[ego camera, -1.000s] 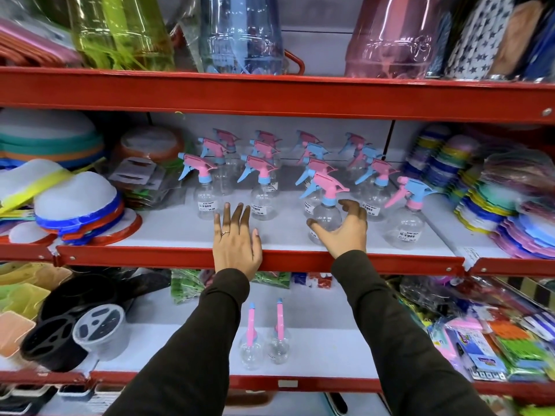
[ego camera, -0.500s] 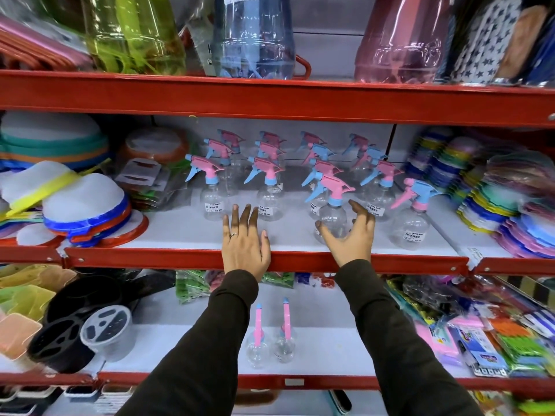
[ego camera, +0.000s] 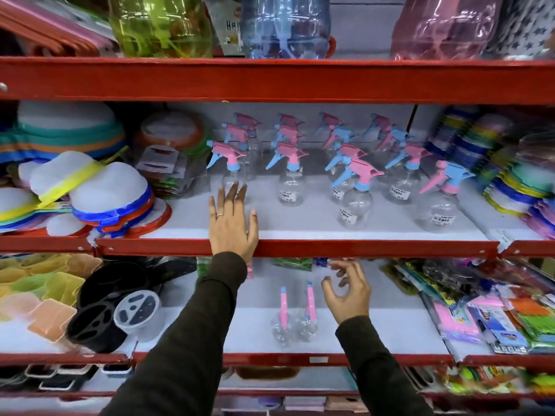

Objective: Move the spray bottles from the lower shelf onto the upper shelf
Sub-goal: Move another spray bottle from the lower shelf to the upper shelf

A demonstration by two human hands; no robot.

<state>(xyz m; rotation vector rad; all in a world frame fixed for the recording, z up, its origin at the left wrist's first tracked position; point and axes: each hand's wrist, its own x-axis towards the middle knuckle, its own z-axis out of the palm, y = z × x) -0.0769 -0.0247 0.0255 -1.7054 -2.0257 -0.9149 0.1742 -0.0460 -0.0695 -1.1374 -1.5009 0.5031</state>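
Observation:
Two clear spray bottles with pink and blue heads stand side by side on the lower shelf point(ego camera: 375, 331): the left one point(ego camera: 282, 321) and the right one point(ego camera: 307, 315). The upper shelf point(ego camera: 300, 226) holds several matching bottles in rows; the nearest one point(ego camera: 356, 199) stands in front. My left hand point(ego camera: 232, 222) lies flat and empty on the upper shelf's red front edge, fingertips by a bottle. My right hand point(ego camera: 345, 291) hovers empty with fingers spread, just right of the two lower bottles, not touching them.
Stacked plastic covers point(ego camera: 90, 196) fill the upper shelf's left, coloured stacked plates point(ego camera: 510, 178) its right. Black and clear containers point(ego camera: 114, 313) sit at lower left, packaged goods point(ego camera: 492, 313) at lower right. Large tinted bottles point(ego camera: 285, 22) stand on the top shelf.
My right hand let go of the front bottle on the upper shelf and dropped down to the lower shelf beside the two bottles. My left hand stayed on the shelf edge.

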